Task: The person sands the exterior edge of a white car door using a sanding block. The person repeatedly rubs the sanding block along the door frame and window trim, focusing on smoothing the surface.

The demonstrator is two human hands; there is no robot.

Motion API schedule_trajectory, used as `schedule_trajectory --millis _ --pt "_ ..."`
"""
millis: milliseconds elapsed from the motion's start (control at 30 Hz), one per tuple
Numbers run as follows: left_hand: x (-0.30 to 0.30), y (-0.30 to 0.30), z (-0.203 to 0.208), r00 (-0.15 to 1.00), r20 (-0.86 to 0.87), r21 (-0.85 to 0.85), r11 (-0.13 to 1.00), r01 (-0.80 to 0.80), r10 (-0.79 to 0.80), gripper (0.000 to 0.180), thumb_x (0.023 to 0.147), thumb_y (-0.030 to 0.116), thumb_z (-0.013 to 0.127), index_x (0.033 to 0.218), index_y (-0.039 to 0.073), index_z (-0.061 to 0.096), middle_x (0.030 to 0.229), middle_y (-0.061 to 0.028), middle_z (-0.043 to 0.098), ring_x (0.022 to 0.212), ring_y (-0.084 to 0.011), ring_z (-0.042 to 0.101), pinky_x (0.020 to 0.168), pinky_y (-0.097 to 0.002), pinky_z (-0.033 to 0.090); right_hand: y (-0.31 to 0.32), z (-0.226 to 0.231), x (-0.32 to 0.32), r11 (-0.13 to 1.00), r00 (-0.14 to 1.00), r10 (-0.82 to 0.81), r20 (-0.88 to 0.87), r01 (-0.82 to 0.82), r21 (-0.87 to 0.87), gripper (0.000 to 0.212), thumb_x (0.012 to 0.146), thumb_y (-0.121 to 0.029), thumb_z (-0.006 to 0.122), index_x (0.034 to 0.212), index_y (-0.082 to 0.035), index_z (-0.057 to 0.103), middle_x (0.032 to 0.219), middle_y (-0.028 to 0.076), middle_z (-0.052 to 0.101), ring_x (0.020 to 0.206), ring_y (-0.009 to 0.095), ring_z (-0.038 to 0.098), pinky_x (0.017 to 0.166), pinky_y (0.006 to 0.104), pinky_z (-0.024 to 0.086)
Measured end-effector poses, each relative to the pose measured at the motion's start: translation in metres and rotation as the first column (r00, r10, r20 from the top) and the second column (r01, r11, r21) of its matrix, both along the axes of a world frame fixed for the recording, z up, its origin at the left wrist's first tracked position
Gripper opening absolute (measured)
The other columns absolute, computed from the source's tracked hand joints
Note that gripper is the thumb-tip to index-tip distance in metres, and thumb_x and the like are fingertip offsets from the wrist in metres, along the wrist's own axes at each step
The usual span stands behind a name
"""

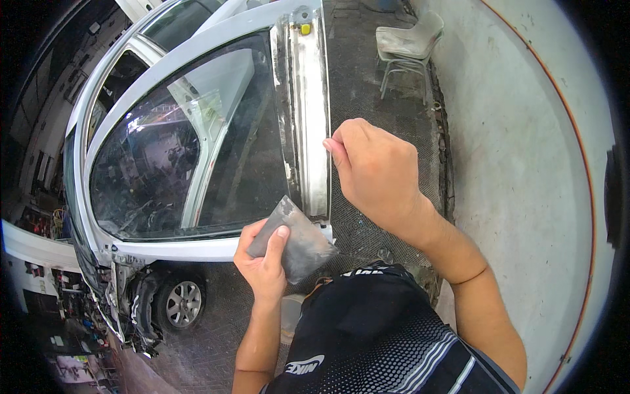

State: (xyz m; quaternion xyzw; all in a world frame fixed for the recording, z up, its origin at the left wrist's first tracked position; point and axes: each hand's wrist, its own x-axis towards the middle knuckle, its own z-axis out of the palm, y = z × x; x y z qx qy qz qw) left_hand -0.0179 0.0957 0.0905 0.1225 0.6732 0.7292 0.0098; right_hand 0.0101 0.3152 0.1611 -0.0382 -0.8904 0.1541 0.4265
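Observation:
My left hand [266, 262] grips a flat, roughly square grey sheet [295, 244], smudged dark and pale, with the thumb pressed on its face. The sheet overlaps the lower end of an open car door's bare metal edge [314, 118]. My right hand [377, 167] is closed in a pinch, its fingertips at the outer side of that edge. Whatever the pinch may hold is too small or hidden to make out. The pale car door [216, 241] has a large window [177, 144] and a yellow piece [306, 29] near the top of its edge.
A pale wall [512, 131] with an orange line along it rises at the right. Worn chairs [410, 43] stand at the back beside it. At lower left are the car's wheel [182, 304] and its stripped front end [134, 308]. A pale round container [291, 315] sits near my body.

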Motion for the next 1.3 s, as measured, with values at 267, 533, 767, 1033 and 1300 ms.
schedule_trajectory --millis 267,533,767,1033,1300 --pt "0.001 -0.004 -0.005 1.000 0.012 -0.006 1.000 -0.012 0.012 0.019 0.090 0.005 0.078 0.105 -0.003 0.072 0.096 -0.0061 0.073 0.086 -0.0105 0.065 0.082 -0.0251 0.051 0.002 -0.013 -0.003 0.991 0.995 0.058 -0.080 -0.067 -0.112 0.013 0.091 -0.006 0.070 0.087 -0.005 0.058 0.076 0.009 0.060 0.063 0.027 0.063 0.057 0.0377 0.050" --pt "-0.004 -0.005 -0.007 0.999 0.053 0.049 0.999 -0.011 0.008 0.018 0.090 0.006 0.077 0.105 -0.003 0.072 0.095 -0.0053 0.073 0.086 -0.0100 0.065 0.081 -0.0243 0.051 0.024 -0.031 -0.015 0.983 0.912 0.158 -0.378 -0.182 -0.030 0.010 0.088 -0.008 0.077 0.095 -0.007 0.069 0.082 0.007 0.067 0.064 0.022 0.064 0.056 0.0330 0.049" --pt "-0.004 -0.002 -0.006 0.999 0.029 0.012 1.000 0.029 -0.029 0.019 0.090 0.005 0.077 0.106 -0.003 0.072 0.096 -0.0060 0.073 0.086 -0.0099 0.065 0.081 -0.0242 0.051 0.033 -0.018 -0.020 0.952 0.873 0.269 -0.407 -0.176 0.252 0.027 0.072 0.002 0.086 0.097 -0.002 0.075 0.087 0.007 0.069 0.069 0.018 0.066 0.056 0.0291 0.051" --pt "-0.006 -0.002 -0.011 0.999 0.026 0.010 0.999 0.035 -0.035 0.019 0.091 0.005 0.076 0.106 -0.004 0.071 0.096 -0.0067 0.073 0.086 -0.0103 0.065 0.081 -0.0246 0.051 0.034 -0.011 -0.032 0.927 0.948 0.210 -0.238 -0.115 0.357 0.016 0.082 -0.006 0.073 0.093 -0.004 0.061 0.085 0.006 0.059 0.069 0.023 0.058 0.058 0.0333 0.047" --pt "-0.003 -0.006 -0.010 1.000 0.013 -0.001 1.000 -0.021 0.021 0.020 0.091 0.006 0.077 0.107 -0.004 0.071 0.098 -0.0072 0.074 0.088 -0.0112 0.066 0.082 -0.0254 0.052 0.043 -0.050 -0.001 0.941 0.958 0.249 -0.139 -0.274 -0.200 0.008 0.094 -0.001 0.063 0.098 -0.003 0.057 0.091 0.012 0.062 0.076 0.022 0.064 0.064 0.0317 0.052"
